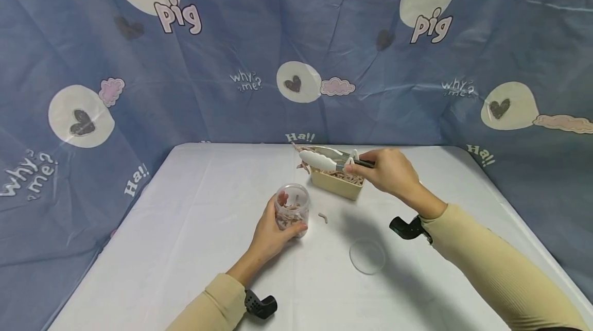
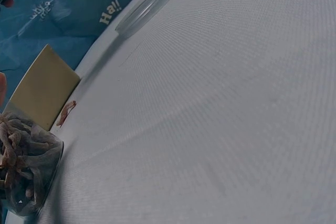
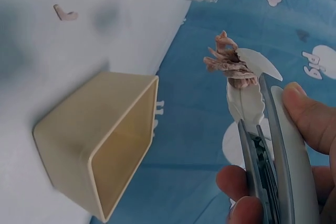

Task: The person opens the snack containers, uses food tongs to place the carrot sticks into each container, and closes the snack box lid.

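My left hand [image 1: 270, 232] grips a clear plastic jar [image 1: 296, 202] that stands mouth-up on the table, thumb across its front. Brownish, twisted dried strips [image 2: 16, 150] lie inside it. A pair of tongs [image 1: 319, 160] with white scalloped tips is in my right hand [image 1: 394, 170], raised over a beige box [image 1: 334, 185]. Pinched between the tips is a small clump of the same strips [image 3: 231, 64], seen best in the right wrist view. More strips [image 1: 353, 178] fill the bottom of the box in the head view.
One loose strip [image 1: 323, 217] lies on the white tablecloth [image 1: 208, 192] between jar and box. Nearer, to the right, a clear round lid [image 1: 367, 256] lies flat. A blue printed curtain [image 1: 259, 22] hangs behind and along the sides.
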{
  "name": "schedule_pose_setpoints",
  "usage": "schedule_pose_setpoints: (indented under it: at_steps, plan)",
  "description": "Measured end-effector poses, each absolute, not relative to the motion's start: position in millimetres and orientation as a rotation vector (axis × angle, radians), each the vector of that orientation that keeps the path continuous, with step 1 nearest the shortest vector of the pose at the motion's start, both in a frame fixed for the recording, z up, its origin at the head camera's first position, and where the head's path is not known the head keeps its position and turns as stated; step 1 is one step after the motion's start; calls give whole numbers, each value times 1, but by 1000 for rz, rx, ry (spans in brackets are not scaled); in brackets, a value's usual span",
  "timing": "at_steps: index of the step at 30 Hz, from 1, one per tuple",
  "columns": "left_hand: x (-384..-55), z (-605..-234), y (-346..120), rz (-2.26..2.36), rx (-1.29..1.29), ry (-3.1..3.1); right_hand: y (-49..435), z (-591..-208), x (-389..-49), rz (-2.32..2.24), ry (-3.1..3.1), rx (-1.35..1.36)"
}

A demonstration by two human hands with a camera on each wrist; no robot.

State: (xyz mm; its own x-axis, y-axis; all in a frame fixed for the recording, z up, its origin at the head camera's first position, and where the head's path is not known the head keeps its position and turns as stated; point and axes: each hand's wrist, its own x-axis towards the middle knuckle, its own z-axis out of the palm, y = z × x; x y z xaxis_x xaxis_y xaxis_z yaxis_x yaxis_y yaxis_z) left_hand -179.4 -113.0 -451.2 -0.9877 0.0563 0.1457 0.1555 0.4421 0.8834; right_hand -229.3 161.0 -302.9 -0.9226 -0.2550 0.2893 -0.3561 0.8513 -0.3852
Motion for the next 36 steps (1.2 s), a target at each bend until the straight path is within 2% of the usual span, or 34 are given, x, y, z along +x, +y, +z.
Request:
schedule_pose_setpoints:
  at_steps: [36]
  plan:
    - [-178, -449, -112, -1613, -193, -2594, 137, -302, -195, 628, -2728, 740]
